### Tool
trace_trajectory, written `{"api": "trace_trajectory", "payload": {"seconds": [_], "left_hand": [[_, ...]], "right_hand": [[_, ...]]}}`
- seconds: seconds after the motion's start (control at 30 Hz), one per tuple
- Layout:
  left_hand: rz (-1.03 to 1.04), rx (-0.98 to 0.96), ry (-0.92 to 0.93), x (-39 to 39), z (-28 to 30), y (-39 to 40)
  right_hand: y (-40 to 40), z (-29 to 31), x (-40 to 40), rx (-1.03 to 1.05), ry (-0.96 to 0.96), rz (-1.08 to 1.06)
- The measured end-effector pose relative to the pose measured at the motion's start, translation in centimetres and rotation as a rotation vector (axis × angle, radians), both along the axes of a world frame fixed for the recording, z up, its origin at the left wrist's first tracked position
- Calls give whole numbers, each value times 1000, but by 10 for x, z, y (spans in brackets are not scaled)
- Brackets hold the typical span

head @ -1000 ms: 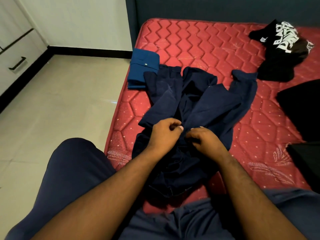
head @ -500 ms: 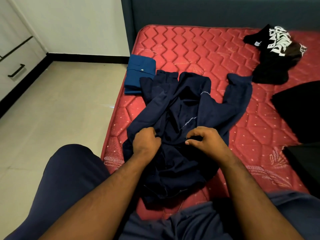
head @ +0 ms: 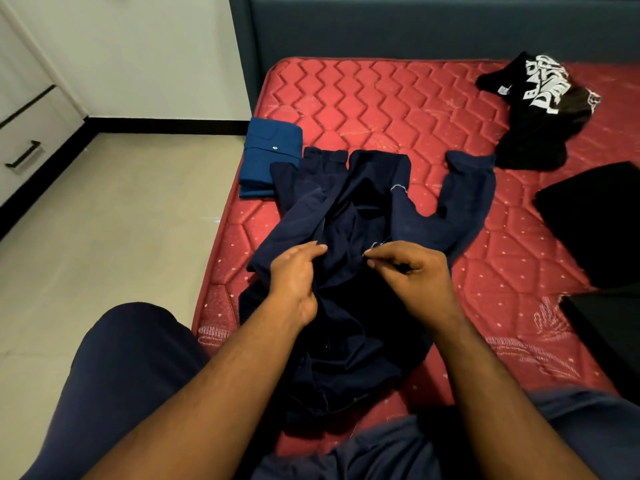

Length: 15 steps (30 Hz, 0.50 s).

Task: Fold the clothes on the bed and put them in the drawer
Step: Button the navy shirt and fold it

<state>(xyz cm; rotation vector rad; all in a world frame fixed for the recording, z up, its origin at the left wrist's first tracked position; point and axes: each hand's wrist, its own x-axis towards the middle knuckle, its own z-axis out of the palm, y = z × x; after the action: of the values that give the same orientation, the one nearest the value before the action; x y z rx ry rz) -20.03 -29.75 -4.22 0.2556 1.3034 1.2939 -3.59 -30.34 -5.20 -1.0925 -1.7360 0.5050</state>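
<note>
Pinching a seam edge of the navy garment, the right hand now sits with its thumb and curled fingers closed on a strip of pale stitching, a grip much like that of half a second earlier. The left hand has changed: previously a fist bunched in the cloth, it now lies with fingers nearly straight and close together, their tips touching a fold near the garment's middle. The garment's upper part has also opened slightly, exposing a darker inner panel and a short white thread at its far edge. The navy garment lies crumpled on the near left part of the bed, one long section trailing right and its lower end reaching the person's lap. The bed carries a red quilted mattress against a dark grey headboard. A folded blue shirt rests at the mattress's left edge, just touching the navy garment. A black printed shirt lies heaped at the far right, with other black clothing nearer on the right. Left of the bed are a pale tiled floor, a white wall, and a closed white drawer with a dark handle; its contents cannot be seen.
</note>
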Motion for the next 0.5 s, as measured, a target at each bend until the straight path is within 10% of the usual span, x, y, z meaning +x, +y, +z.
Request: {"api": "trace_trajectory", "payload": {"seconds": [0.5], "left_hand": [[-307,207,152,12,11,-28]], "right_hand": [[-2,7,3,-19,4,102]]}}
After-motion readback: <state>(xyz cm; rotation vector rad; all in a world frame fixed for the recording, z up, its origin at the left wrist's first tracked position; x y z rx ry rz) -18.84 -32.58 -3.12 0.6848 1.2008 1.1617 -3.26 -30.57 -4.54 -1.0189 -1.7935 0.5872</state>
